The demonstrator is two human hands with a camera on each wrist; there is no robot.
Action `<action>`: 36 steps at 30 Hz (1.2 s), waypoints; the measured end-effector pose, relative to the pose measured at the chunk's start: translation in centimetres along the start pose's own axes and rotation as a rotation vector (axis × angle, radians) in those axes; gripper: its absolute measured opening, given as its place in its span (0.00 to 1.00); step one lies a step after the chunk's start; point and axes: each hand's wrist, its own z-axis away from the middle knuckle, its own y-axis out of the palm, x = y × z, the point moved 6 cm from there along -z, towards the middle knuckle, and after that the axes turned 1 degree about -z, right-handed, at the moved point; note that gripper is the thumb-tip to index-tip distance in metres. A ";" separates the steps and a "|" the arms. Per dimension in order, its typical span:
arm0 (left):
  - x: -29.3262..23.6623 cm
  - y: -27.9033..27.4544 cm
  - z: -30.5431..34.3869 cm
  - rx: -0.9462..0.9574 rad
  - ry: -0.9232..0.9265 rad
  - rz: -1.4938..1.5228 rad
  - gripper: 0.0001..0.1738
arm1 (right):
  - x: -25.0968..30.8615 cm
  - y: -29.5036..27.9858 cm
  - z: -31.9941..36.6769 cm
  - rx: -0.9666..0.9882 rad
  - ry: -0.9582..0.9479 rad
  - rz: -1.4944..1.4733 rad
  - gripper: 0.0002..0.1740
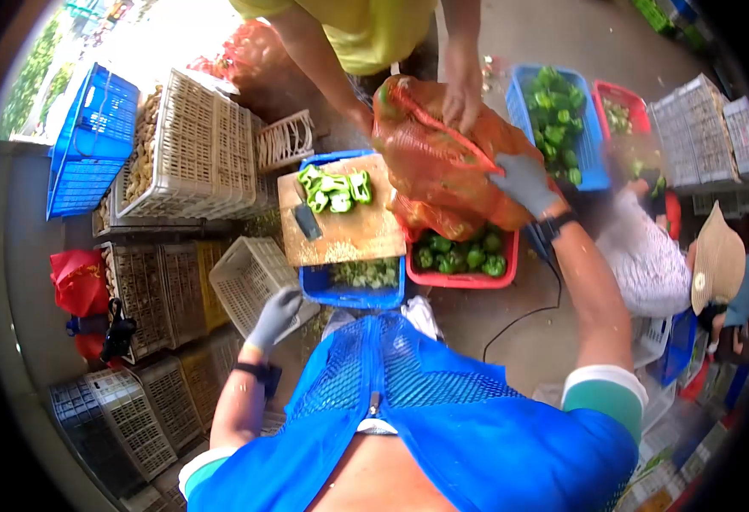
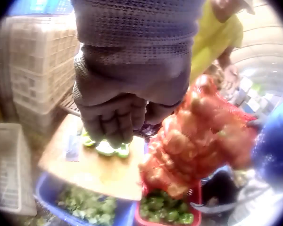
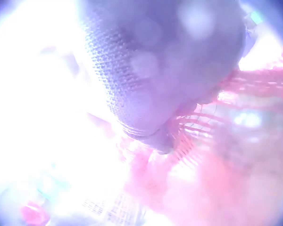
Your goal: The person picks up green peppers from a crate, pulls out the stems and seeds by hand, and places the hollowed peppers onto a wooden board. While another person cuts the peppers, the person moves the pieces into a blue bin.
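A bulging red mesh bag (image 1: 442,154) leans over a red basin (image 1: 511,277) of green peppers (image 1: 464,256). My gloved right hand (image 1: 524,183) grips the netting on the bag's right side; in the right wrist view the mesh (image 3: 188,136) bunches at the fingertips. Rounded produce shows through the net (image 2: 193,136) in the left wrist view. Holding nothing, my gloved left hand (image 1: 276,316) hangs with loosely curled fingers near a pale crate (image 1: 250,282). Beyond it, cut green peppers (image 1: 336,189) and a dark blade (image 1: 308,222) lie on a wooden board (image 1: 349,243).
Opposite me, a person in yellow (image 1: 374,34) has both hands at the bag. The board sits across a blue basin (image 1: 353,299) holding chopped greens. A blue basket (image 1: 596,158) of peppers stands right, stacked crates (image 1: 208,145) left. A black cord (image 1: 519,320) trails on the floor.
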 end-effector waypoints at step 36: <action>-5.0 4.8 -13.8 0.197 -0.136 0.056 0.24 | -0.3 22.1 11.5 0.535 0.117 -0.539 0.21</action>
